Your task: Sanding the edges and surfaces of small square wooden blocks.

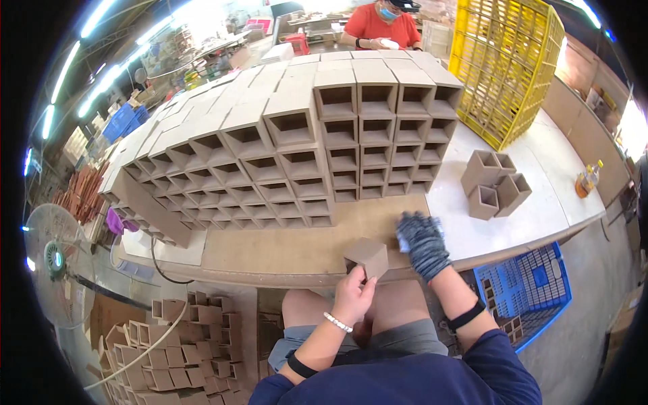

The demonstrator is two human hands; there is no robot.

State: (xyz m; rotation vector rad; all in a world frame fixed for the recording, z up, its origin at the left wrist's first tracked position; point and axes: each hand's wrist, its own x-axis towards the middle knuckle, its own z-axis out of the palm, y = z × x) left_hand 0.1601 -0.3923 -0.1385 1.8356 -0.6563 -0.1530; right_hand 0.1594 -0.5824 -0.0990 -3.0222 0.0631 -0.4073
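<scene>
Left of the gloved right hand (423, 246), the bare left hand (354, 293) pinches a brown hollow square box (368, 256). Whether the right grips anything, I cannot tell.

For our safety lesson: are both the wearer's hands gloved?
No: the right hand wears a grey knitted glove, while the left hand holding a square brown tube is ungloved.

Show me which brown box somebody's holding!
The brown box in the bare left grip, by the table's front edge; other boxes sit stacked, grouped or piled, untouched.
</scene>
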